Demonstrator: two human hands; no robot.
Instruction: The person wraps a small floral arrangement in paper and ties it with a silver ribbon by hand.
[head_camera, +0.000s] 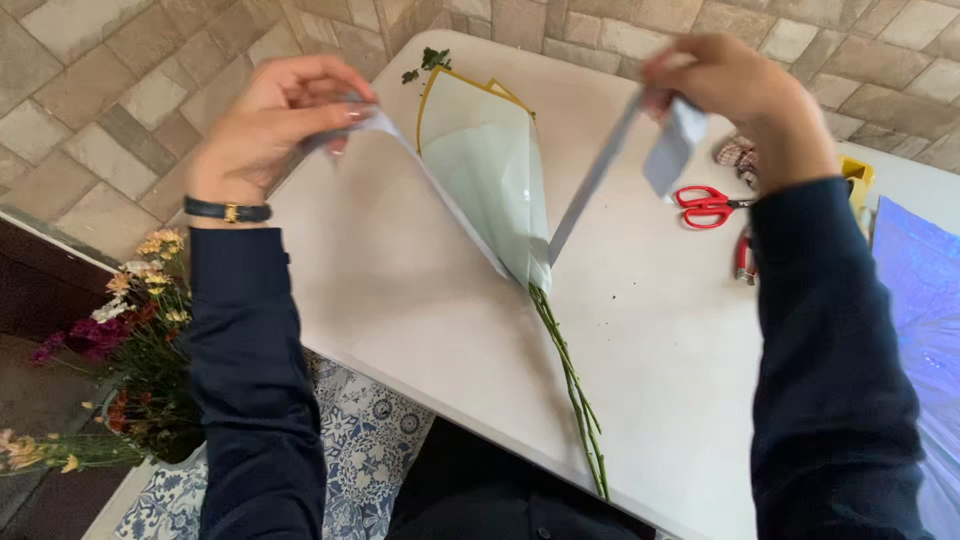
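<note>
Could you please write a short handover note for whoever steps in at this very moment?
Left hand: raised over the white table, pinching one end of a grey ribbon.
Right hand: raised, gripping the other end, with a short tail hanging below it.
Bouquet wrap: pale paper cone lying on the table, green stems sticking out toward the person; the ribbon runs down to its narrow neck.
Red scissors lie to the right.
Done: the stems are wrapped.
Left: no knot or bow shows at the neck yet.

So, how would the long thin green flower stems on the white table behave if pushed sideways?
The long thin green flower stems look light and would probably slide or pivot easily on the smooth white table. Being slender, they may bend. Their ends overhang the table's edge, so they could slip off.
</note>
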